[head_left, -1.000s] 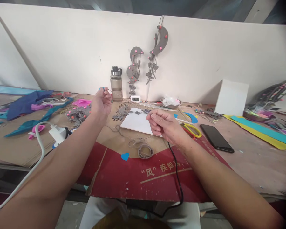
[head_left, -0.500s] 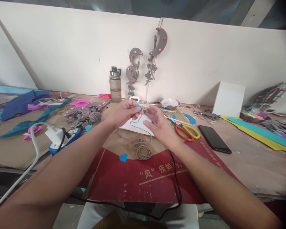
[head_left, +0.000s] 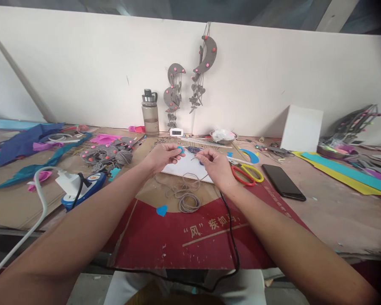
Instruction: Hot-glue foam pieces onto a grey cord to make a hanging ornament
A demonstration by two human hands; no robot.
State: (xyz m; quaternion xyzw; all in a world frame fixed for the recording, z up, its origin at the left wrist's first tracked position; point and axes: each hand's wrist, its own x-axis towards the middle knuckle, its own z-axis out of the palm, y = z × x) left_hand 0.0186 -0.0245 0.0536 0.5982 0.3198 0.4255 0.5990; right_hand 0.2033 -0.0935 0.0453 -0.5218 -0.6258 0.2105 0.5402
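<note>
Between thumb and fingers, my left hand [head_left: 166, 157] pinches a small blue felt piece [head_left: 180, 150]; its full outline is hidden. My right hand [head_left: 213, 166] is closed on a thin grey cord [head_left: 194, 158], whose end sticks out toward the left hand. Both hands hover over a white sheet [head_left: 178, 167]. Below them a loose coil of cord [head_left: 189, 202] lies on the cardboard. A blue heart [head_left: 161, 210] rests left of the coil. Behind the hands, a dark patterned object [head_left: 194, 149] is partly seen.
Scissors [head_left: 247, 173] with red and yellow handles and a black phone [head_left: 283, 182] lie to the right. A water bottle [head_left: 150, 114] stands at the back. On the left are a power strip [head_left: 85, 192] and grey felt pieces with yarn [head_left: 109, 153]. Moon-shaped hangings [head_left: 209, 55] decorate the wall.
My right hand has gone from spread fingers to a pinch on the cord. The left hand still holds the blue piece, now in plainer sight. The view has shifted slightly.
</note>
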